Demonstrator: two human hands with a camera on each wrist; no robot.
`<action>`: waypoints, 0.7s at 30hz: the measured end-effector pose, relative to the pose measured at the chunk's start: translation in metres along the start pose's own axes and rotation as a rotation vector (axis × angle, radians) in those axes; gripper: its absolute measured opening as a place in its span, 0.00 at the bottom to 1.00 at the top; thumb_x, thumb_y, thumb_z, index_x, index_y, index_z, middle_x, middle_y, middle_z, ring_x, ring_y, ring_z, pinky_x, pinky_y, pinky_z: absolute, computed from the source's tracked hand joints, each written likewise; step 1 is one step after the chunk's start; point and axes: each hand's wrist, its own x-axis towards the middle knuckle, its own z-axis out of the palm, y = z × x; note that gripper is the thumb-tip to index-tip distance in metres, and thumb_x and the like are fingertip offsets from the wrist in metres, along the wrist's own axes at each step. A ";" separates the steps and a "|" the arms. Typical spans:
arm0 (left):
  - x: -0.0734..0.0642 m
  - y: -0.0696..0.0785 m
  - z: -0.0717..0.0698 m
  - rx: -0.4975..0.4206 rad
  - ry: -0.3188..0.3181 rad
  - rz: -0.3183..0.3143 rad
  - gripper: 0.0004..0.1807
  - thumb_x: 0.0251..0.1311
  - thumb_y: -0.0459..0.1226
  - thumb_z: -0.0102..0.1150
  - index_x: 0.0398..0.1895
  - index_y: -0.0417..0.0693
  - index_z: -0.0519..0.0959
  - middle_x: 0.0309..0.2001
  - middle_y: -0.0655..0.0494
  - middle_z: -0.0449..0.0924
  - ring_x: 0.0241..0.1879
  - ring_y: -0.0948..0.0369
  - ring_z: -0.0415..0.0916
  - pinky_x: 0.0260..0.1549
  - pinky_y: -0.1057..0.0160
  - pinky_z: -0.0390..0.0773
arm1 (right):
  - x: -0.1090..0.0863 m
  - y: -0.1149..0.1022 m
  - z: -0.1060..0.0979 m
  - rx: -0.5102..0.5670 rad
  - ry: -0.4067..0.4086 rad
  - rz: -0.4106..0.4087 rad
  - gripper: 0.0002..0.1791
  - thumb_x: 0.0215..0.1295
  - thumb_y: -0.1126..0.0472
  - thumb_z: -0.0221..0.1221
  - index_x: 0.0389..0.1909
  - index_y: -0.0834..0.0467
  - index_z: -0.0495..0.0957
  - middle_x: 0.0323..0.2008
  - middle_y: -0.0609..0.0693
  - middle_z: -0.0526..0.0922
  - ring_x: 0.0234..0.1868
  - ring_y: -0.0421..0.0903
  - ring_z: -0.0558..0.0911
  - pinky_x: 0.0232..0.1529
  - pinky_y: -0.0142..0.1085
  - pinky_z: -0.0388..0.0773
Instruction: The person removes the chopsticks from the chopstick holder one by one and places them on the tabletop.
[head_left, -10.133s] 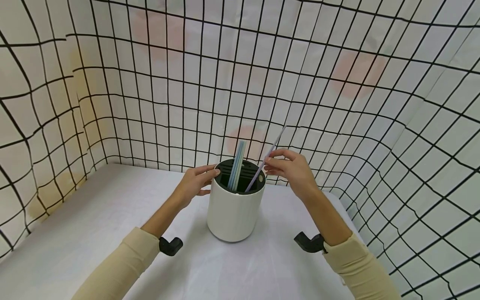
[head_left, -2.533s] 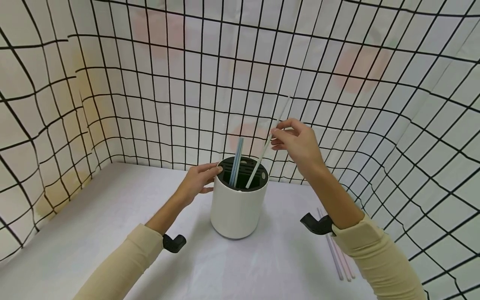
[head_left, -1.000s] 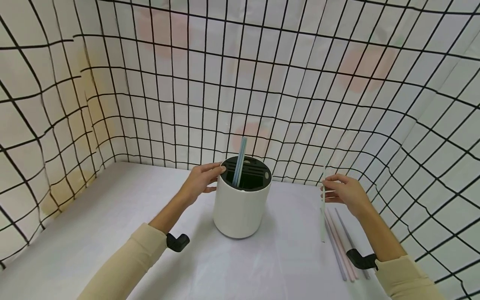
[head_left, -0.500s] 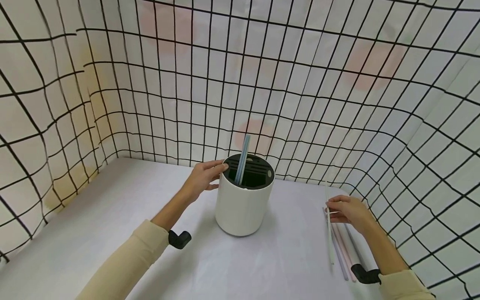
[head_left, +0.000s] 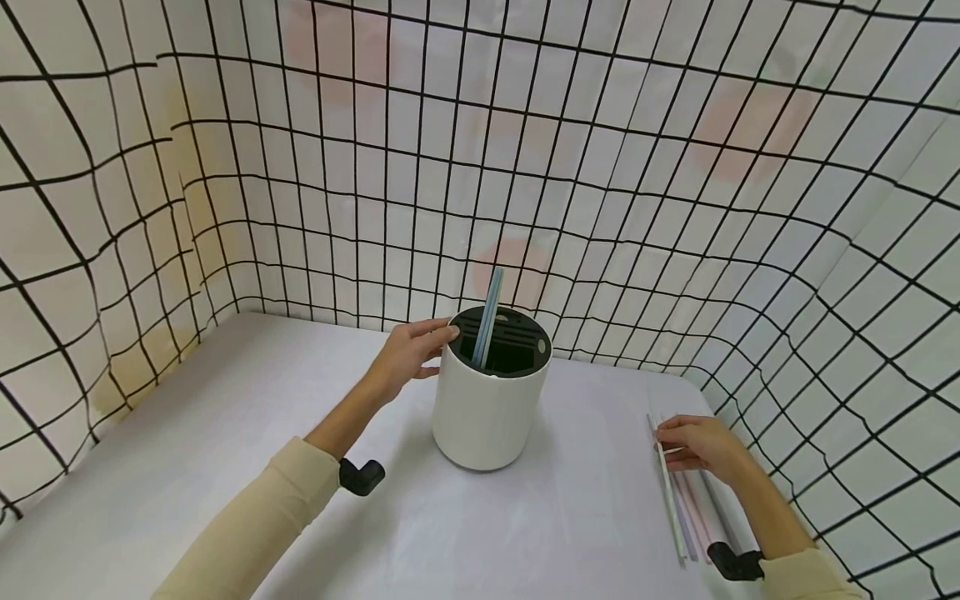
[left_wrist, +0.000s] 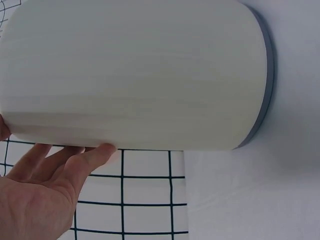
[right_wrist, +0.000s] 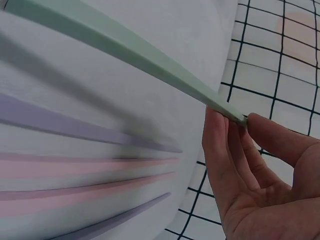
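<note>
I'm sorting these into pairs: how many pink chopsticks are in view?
2, both on the table: one pink chopstick nearer the green chopstick, the other pink one just beyond it. More could be hidden inside the white holder.

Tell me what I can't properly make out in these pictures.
Head view: the lower ends of the blue sticks, hidden inside the white holder; their exact count, since they overlap.
Head view: the far ends of the pink sticks, behind the right hand.
Right wrist view: the pink sticks' near ends, cut off by the left edge.
Left wrist view: part of the left hand, cut off by the left edge.
</note>
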 end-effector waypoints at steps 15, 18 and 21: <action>0.000 0.000 0.001 0.003 0.002 0.002 0.33 0.68 0.54 0.61 0.72 0.50 0.72 0.69 0.48 0.75 0.67 0.47 0.75 0.59 0.45 0.80 | 0.017 0.030 0.007 -0.016 0.053 0.070 0.15 0.69 0.63 0.61 0.47 0.72 0.78 0.33 0.50 0.85 0.31 0.43 0.85 0.34 0.36 0.87; -0.002 0.001 0.001 0.003 0.003 0.002 0.33 0.68 0.54 0.61 0.72 0.50 0.72 0.69 0.48 0.74 0.67 0.46 0.74 0.59 0.44 0.80 | 0.022 0.035 0.009 -0.017 0.087 0.074 0.15 0.68 0.63 0.62 0.47 0.72 0.78 0.31 0.48 0.84 0.29 0.42 0.85 0.32 0.35 0.87; -0.001 0.001 0.002 0.007 0.002 0.004 0.33 0.69 0.53 0.60 0.72 0.50 0.71 0.69 0.47 0.74 0.67 0.46 0.74 0.59 0.44 0.79 | 0.026 0.038 0.010 -0.005 0.112 0.074 0.16 0.67 0.63 0.63 0.47 0.73 0.79 0.28 0.47 0.84 0.27 0.41 0.84 0.30 0.34 0.86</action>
